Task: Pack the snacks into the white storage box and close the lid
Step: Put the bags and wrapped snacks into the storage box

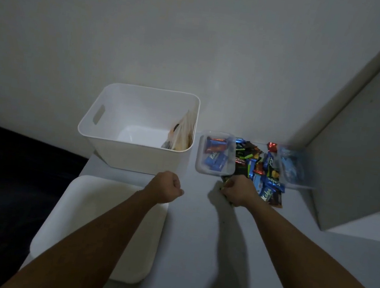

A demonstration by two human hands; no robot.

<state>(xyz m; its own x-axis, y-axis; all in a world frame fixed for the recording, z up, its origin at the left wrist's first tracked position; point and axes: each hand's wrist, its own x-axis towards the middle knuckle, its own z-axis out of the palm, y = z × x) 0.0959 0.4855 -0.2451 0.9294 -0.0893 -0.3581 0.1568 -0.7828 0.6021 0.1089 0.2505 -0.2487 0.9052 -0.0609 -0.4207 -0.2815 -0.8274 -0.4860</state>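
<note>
The white storage box [106, 119] stands open at the back of the table, with a snack bag [181, 134] leaning against its right inner wall. Its white lid [93, 223] lies flat in front of it, under my left forearm. A heap of wrapped snacks [261, 169] lies to the right of the box. My right hand [238, 190] is closed on a dark green snack packet [224, 184] at the heap's near edge. My left hand [167, 186] hovers as a fist in front of the box, holding nothing.
A small clear tub [216, 155] with several blue and red snacks sits between the box and the heap. Another clear container [294, 166] with blue packets is at the far right. A grey cabinet panel [361, 165] rises on the right. The table's left edge drops into darkness.
</note>
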